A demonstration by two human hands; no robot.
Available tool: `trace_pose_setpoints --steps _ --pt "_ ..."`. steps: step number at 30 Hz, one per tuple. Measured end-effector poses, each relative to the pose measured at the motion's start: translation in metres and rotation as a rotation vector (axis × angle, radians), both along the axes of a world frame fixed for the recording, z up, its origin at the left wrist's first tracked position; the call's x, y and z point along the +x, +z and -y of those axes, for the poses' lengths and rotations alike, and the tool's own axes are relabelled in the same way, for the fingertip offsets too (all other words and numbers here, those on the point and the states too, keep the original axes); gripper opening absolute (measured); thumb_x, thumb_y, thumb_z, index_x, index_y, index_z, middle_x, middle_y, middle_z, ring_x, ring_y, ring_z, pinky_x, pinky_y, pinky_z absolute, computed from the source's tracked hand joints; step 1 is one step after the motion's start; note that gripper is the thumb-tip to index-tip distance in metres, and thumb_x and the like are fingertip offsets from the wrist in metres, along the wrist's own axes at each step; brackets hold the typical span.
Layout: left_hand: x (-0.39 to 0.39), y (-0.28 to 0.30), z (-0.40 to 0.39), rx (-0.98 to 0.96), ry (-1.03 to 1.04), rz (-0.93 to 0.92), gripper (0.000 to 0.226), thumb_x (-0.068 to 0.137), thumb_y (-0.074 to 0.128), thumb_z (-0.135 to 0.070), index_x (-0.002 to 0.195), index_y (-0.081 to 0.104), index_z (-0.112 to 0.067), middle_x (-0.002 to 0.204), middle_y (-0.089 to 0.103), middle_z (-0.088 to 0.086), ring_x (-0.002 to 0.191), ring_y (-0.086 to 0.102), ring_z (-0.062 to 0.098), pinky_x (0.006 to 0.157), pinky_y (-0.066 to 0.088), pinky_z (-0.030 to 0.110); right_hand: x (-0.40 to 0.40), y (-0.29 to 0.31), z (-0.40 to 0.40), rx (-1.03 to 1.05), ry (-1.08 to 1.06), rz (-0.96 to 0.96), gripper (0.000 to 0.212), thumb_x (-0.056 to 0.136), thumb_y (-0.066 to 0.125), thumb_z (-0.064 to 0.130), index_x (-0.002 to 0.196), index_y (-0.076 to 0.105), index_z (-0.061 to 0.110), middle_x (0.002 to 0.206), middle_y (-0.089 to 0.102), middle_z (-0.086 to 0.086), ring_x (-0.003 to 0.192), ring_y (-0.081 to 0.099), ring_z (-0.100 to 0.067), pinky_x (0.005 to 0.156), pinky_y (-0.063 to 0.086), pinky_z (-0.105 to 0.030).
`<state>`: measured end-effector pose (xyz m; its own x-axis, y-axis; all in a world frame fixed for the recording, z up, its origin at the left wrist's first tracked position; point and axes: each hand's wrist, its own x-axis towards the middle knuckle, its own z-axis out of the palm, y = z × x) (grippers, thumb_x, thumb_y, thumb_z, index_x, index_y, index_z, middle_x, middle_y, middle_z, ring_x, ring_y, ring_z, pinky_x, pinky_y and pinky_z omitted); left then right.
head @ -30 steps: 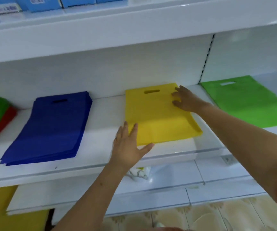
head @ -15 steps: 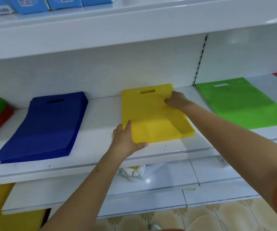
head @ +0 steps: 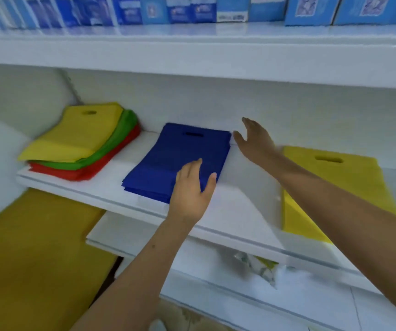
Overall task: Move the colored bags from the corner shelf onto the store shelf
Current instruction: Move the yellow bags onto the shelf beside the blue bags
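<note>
A stack of blue bags (head: 178,156) lies flat in the middle of the white store shelf (head: 237,216). My left hand (head: 191,189) rests with straight fingers on the stack's near right corner. My right hand (head: 255,140) hovers open beside the stack's far right corner, holding nothing. A yellow bag (head: 349,177) lies flat on the shelf to the right, partly hidden by my right forearm. In the left corner sits a pile of yellow, green and red bags (head: 82,142).
Blue boxes (head: 192,10) line the upper shelf above. A lower white shelf (head: 287,297) holds a crumpled packet (head: 259,263). A yellow surface (head: 34,254) fills the lower left. Tiled floor shows at the bottom.
The view has swung left. Both hands left the yellow bag and moved left to the blue stack; the left hand now lies on it and the right hand is open beside it.
</note>
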<state>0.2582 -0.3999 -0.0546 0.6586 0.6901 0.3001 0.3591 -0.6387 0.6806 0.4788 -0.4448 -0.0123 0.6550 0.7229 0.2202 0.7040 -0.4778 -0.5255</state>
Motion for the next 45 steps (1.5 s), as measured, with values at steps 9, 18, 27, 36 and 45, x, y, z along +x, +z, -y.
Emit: trace_pose_setpoints --steps 9,18,27,36,45 --pt "-0.139 0.006 -0.195 0.152 0.358 0.073 0.046 0.096 0.050 -0.037 0.132 0.057 -0.010 0.125 0.058 0.007 0.116 0.052 0.023 0.099 0.041 0.034 -0.124 0.004 -0.215 -0.007 0.303 -0.005 0.068 0.100 0.042 0.046 0.153 0.020 0.011 0.158 0.024 -0.009 0.144 0.025 -0.024 0.117 0.023 -0.038" --pt "-0.231 -0.009 -0.382 0.103 0.606 -0.037 0.065 0.093 0.060 -0.041 0.140 0.048 0.002 0.139 0.048 0.024 0.133 0.040 0.039 0.108 0.037 0.053 -0.188 -0.006 -0.401 -0.210 0.383 0.285 0.092 0.089 0.053 0.058 0.155 0.008 0.012 0.161 0.005 -0.014 0.147 0.011 -0.034 0.117 0.021 -0.047" --pt "-0.254 -0.038 -0.461 -0.061 0.459 -0.352 0.091 0.094 0.043 -0.066 0.159 0.010 -0.012 0.167 0.001 0.009 0.153 -0.004 0.028 0.122 0.004 0.049 -0.187 -0.033 -0.459 -0.411 0.297 0.316 0.098 0.088 0.045 0.068 0.154 0.008 0.006 0.162 0.009 -0.009 0.149 0.008 -0.023 0.120 0.012 -0.038" --pt "-0.238 -0.040 -0.436 0.179 0.362 -0.259 0.044 0.106 0.041 -0.027 0.148 0.044 -0.015 0.157 0.037 0.002 0.152 0.016 0.024 0.124 0.001 0.044 -0.231 -0.050 -0.448 -0.287 0.234 0.388 0.031 0.101 0.034 0.023 0.115 0.062 0.018 0.111 0.065 -0.010 0.100 0.061 -0.029 0.070 0.042 -0.030" --pt "-0.212 -0.013 -0.382 0.133 0.292 0.106 0.049 0.107 0.033 -0.031 0.156 0.029 -0.027 0.162 0.026 -0.004 0.153 0.007 0.019 0.123 0.019 0.048 -0.197 -0.030 -0.356 0.050 0.114 0.171 0.033 0.103 0.036 0.027 0.119 0.063 0.022 0.101 0.070 -0.007 0.082 0.063 -0.022 0.057 0.040 -0.027"
